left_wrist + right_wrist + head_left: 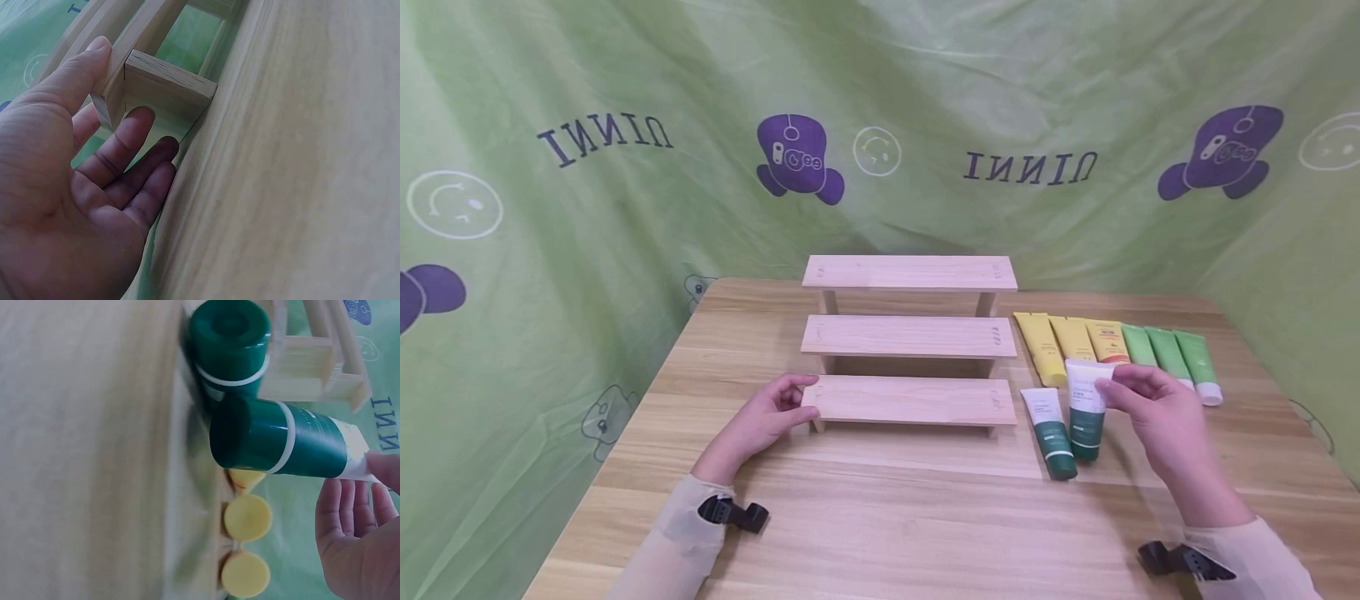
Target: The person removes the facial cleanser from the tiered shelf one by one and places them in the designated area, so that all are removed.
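Note:
A three-step wooden display rack (910, 400) stands on the table. At the left end of its lowest step, my left hand (775, 408) holds the board's end between thumb and index finger; in the left wrist view the other fingers (150, 169) curve loosely beside the step's leg. My right hand (1165, 417) pinches the white crimped end of a white and dark-green squeeze tube (1087, 408), its green cap pointing down. In the right wrist view that tube (281, 437) is tilted above the table. A matching squeeze tube (1051, 433) lies to its left.
Behind the right hand lie several yellow tubes (1040, 346) and light-green tubes (1198, 367) in a row. The wooden table (910, 525) extends in front of the rack. A green printed curtain (917, 67) hangs behind and at the sides.

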The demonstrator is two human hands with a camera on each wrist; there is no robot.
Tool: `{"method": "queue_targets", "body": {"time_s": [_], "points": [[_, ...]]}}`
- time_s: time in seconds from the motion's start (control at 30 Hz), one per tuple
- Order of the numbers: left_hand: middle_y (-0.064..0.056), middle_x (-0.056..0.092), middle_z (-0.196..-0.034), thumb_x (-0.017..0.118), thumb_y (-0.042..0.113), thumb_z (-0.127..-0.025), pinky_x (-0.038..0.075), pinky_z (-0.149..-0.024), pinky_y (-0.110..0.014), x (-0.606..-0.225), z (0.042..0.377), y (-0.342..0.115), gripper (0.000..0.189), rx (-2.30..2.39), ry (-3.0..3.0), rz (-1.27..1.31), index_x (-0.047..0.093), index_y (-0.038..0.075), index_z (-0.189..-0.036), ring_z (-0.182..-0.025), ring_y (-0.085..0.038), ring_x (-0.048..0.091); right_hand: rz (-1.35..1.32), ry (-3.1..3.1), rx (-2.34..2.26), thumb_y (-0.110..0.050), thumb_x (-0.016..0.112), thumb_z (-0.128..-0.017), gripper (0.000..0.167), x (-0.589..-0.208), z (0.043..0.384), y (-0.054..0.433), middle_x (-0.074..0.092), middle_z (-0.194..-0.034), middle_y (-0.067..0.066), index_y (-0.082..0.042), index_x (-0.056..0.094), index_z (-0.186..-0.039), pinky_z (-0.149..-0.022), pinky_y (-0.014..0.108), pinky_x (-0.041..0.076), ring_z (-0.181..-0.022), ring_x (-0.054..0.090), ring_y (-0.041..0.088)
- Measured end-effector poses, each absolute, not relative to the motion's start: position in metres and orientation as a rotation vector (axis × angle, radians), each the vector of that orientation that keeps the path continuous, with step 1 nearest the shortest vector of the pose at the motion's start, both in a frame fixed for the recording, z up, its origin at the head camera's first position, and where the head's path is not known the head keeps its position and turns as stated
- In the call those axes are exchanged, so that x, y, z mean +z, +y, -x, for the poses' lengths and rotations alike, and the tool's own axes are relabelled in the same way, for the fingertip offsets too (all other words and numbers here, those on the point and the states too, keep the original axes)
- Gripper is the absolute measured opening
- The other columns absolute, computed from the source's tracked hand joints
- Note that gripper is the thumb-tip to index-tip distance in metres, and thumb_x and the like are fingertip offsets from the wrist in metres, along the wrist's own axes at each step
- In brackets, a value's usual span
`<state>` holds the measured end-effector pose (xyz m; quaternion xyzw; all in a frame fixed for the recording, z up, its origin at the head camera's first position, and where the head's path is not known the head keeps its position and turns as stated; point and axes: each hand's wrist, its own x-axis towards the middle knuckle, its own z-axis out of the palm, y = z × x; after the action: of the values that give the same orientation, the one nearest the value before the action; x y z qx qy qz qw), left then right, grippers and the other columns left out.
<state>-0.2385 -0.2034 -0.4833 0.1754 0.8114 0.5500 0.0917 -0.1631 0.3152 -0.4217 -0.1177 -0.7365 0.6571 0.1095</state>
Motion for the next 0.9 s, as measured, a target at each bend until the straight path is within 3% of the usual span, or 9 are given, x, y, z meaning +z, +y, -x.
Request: {"method": "queue_targets", "body": {"time_s": [0.37, 0.57, 0.7, 0.9], "points": [[-0.011, 0.06, -0.088, 0.076, 0.013, -0.086, 0.046, -0.063, -0.024, -0.483, 0.241, -0.202, 0.049, 1.626, 2.408, -0.536, 0.056, 0.003, -0.13, -0.077, -0.019, 0.055, 0.425, -2.273, 1.932, -0.018, 0.079, -0.085, 0.035, -0.43, 0.17, 0.325, 0.069, -0.088, -0.011, -0.005, 0.059, -0.111, -0.068, 0.023, 0.057, -0.072, 0.067, 0.009], [-0.01, 0.06, -0.089, 0.077, 0.016, -0.086, 0.046, -0.063, -0.025, -0.482, 0.241, -0.201, 0.05, 1.601, 2.417, -0.525, 0.056, 0.004, -0.131, -0.078, -0.021, 0.055, 0.496, -2.556, 1.708, -0.03, 0.074, -0.089, 0.057, -0.436, 0.172, 0.329, 0.066, -0.086, -0.015, 0.003, 0.051, -0.129, -0.069, 0.024, 0.056, -0.074, 0.065, 0.01], [-0.011, 0.06, -0.089, 0.077, 0.016, -0.086, 0.045, -0.063, -0.024, -0.482, 0.241, -0.201, 0.05, 1.602, 2.416, -0.518, 0.056, 0.005, -0.131, -0.078, -0.021, 0.054, 0.478, -2.68, 1.615, -0.03, 0.073, -0.09, 0.067, -0.439, 0.174, 0.33, 0.067, -0.093, -0.001, 0.009, 0.044, -0.136, -0.07, 0.026, 0.056, -0.077, 0.064, 0.011], [-0.011, 0.058, -0.088, 0.077, 0.014, -0.086, 0.045, -0.063, -0.024, -0.482, 0.241, -0.203, 0.05, 1.626, 2.409, -0.513, 0.057, 0.005, -0.13, -0.077, -0.02, 0.053, 0.461, -2.872, 1.558, -0.035, 0.072, -0.09, 0.07, -0.444, 0.178, 0.333, 0.06, -0.114, 0.02, 0.012, 0.044, -0.134, -0.075, 0.025, 0.052, -0.089, 0.061, 0.015]]}}
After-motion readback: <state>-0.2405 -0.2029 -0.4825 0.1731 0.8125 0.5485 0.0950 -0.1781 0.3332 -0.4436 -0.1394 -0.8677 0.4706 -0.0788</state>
